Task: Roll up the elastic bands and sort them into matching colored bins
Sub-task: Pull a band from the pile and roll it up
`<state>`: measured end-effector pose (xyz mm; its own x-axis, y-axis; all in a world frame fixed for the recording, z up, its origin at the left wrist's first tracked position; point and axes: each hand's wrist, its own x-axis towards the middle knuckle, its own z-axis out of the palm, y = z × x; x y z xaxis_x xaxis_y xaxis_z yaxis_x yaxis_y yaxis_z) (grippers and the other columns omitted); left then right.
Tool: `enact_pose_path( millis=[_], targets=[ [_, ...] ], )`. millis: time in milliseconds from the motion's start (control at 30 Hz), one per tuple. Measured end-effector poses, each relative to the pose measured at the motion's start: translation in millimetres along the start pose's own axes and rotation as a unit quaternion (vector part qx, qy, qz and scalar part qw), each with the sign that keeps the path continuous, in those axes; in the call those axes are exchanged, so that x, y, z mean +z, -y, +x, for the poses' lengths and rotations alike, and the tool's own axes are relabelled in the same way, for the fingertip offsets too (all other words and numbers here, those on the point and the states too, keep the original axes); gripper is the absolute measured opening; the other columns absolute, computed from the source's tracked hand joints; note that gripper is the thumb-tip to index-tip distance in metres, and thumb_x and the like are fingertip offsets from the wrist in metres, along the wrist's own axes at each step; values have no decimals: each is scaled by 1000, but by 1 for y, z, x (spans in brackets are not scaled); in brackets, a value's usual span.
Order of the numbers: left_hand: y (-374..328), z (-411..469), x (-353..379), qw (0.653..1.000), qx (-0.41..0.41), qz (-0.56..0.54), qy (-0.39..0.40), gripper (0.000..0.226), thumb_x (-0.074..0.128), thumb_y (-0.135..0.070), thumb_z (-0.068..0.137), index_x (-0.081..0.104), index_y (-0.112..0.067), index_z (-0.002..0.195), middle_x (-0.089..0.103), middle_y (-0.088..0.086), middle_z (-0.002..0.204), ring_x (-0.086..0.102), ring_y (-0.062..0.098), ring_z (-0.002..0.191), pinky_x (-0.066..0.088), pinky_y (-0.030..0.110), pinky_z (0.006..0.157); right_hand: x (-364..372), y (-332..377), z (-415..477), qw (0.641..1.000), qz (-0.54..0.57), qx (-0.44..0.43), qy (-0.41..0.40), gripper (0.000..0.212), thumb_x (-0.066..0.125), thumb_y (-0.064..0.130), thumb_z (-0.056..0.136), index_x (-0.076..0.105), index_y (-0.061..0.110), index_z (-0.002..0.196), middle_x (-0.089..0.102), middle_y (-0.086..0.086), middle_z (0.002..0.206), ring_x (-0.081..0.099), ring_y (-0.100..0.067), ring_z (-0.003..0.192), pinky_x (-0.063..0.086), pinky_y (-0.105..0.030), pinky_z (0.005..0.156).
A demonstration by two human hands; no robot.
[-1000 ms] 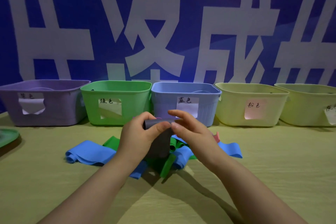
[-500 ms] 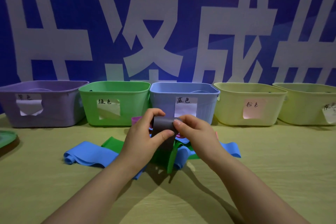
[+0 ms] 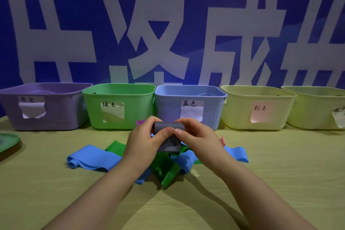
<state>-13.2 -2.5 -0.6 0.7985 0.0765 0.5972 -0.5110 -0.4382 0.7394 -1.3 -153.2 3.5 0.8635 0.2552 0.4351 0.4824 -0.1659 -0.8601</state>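
A grey elastic band (image 3: 169, 142) is partly rolled and held above the table by both hands. My left hand (image 3: 143, 142) pinches its left side with thumb on the front. My right hand (image 3: 197, 136) pinches its right side. A short grey tail hangs below the roll. Under the hands lies a loose pile of bands: a blue band (image 3: 93, 158), a green band (image 3: 168, 173), another blue band (image 3: 237, 154), a bit of pink band (image 3: 222, 140) and a purple bit (image 3: 140, 122). Five bins line the back: purple bin (image 3: 43, 106), green bin (image 3: 119, 105), blue bin (image 3: 190, 106), and two pale yellow bins (image 3: 257, 108) (image 3: 321, 108).
The bins carry paper labels and stand against a blue wall banner with large white characters. A green tray edge (image 3: 9, 142) shows at the far left of the wooden table (image 3: 280, 183).
The grey band's roll has grown thicker and its hanging tail shorter. Both hands stayed in front of the blue bin, turning the roll between the fingers.
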Motion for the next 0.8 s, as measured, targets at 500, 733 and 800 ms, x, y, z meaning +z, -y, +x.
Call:
enact_pose_path(
  millis=[500, 733, 800],
  targets=[
    [-3, -5, 1, 996, 63, 59, 12, 28, 63, -49, 66, 53, -26, 79, 56, -8, 60, 49, 7, 56, 36, 17, 50, -5, 10, -2, 996, -52, 75, -19, 46, 43, 48, 90, 55, 20, 55, 51, 9, 46, 49, -5, 51, 41, -26, 63],
    [-3, -2, -6, 997, 22, 58, -35, 60, 58, -69, 69, 61, -10, 79, 60, 5, 61, 57, 23, 59, 43, 40, 54, 0, 11, -7, 997, 64, 22, 39, 12, 53, 27, 90, 59, 31, 100, 65, 12, 85, 62, 0, 75, 47, -12, 68],
    [-3, -2, -6, 998, 13, 61, -34, 62, 55, -72, 65, 60, -12, 76, 60, 4, 59, 58, 23, 59, 44, 41, 54, 0, 10, -7, 996, 72, 15, 53, 14, 57, 19, 89, 60, 26, 100, 66, 10, 85, 63, 2, 78, 48, -13, 71]
  ],
)
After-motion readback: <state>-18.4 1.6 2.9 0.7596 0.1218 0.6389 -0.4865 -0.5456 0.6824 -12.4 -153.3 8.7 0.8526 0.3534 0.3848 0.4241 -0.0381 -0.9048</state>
